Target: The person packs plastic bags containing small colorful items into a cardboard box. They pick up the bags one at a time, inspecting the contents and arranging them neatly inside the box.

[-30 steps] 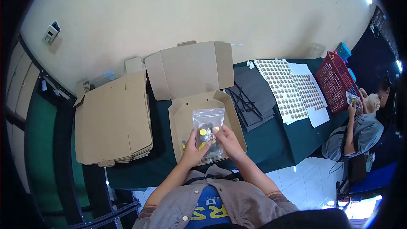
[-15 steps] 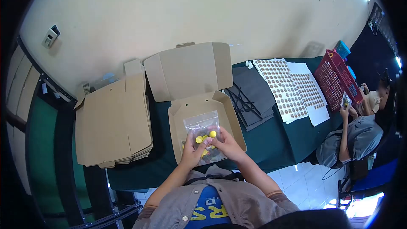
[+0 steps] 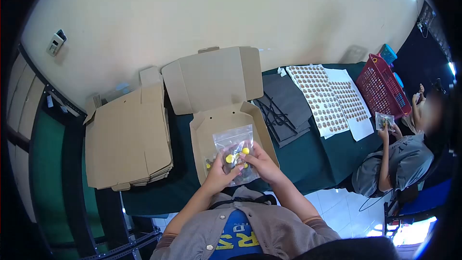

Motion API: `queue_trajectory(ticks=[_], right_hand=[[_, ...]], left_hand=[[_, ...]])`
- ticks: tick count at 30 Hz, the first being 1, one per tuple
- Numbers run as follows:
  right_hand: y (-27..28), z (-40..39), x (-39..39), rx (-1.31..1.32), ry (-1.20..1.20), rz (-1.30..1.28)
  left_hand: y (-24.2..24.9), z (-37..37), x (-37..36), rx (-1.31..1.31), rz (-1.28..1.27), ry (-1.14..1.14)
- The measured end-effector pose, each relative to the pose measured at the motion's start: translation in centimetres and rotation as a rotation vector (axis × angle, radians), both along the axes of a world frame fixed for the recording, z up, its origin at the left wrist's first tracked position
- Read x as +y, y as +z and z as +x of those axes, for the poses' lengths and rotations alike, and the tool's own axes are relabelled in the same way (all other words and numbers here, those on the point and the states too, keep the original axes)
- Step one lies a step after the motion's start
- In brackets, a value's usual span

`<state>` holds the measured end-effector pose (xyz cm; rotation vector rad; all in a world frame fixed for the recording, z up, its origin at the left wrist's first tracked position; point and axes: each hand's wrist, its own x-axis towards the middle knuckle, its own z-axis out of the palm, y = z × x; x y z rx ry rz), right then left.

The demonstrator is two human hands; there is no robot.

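A clear zip bag point(image 3: 234, 137) with yellow and dark pieces inside is held over an open cardboard box point(image 3: 211, 121). My left hand point(image 3: 220, 175) grips the bag's left side, thumb on its front. On the right side, my right hand point(image 3: 263, 163) pinches the same bag, its thumb also pressed on the front. Under the bag, at the box's left, more small dark and yellow items point(image 3: 209, 164) partly show. The box's lid point(image 3: 214, 79) stands raised against the wall.
Flattened cardboard boxes point(image 3: 127, 139) are stacked at left. Right of the box lie dark bags point(image 3: 288, 101) with black handles, sticker sheets point(image 3: 320, 101) and a red basket point(image 3: 380, 86). A co-worker point(image 3: 394, 161) at far right holds a small clear bag point(image 3: 384, 121).
The bag in my hands has shifted slightly right, uncovering small items at the box's left. My thumbs have moved on its front. The co-worker's bag has moved left and lower.
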<state>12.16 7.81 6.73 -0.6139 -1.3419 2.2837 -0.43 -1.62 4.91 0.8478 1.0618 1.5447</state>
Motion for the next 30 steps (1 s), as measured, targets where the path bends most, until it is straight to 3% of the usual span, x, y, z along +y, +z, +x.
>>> queue_trajectory(ticks=[3, 5, 7, 9, 13, 15, 19, 26, 28, 30], right_hand=[[-0.4, -0.1, 0.1, 0.012, -0.079, -0.008], [0.2, 0.0, 0.3, 0.013, -0.066, -0.171], [0.5, 0.2, 0.2, 0.008, -0.044, -0.042], [0.8, 0.5, 0.1, -0.015, 0.049, 0.088], [-1.0, -0.1, 0.1, -0.039, -0.075, 0.059], [-0.9, -0.1, 0.2, -0.011, -0.097, -0.08], [-0.6, -0.2, -0.9, 0.049, -0.024, 0.054], [-4.6, -0.4, -0.2, 0.05, -0.127, -0.06], [-3.1, -0.6, -0.4, 0.026, -0.117, -0.107], [-1.1, -0.7, -1.3, -0.041, -0.06, 0.119]], left_hand=[[-0.6, 0.2, 0.1, 0.09, 0.084, 0.008], [-0.9, 0.2, 0.0, 0.128, 0.108, 0.004], [0.1, 0.4, -0.3, -0.054, -0.089, -0.011], [1.0, 0.6, -0.3, -0.046, -0.065, -0.017], [-0.5, 0.7, -0.1, 0.041, 0.049, 0.025], [-1.3, 0.6, 0.1, -0.003, 0.016, 0.097], [-0.4, 0.0, 0.0, -0.161, 0.01, 0.221], [-1.1, -0.5, -0.2, -0.112, -0.035, 0.229], [-0.7, -0.2, 0.0, -0.09, -0.024, 0.254], [-0.7, -0.2, 0.0, -0.067, -0.016, 0.278]])
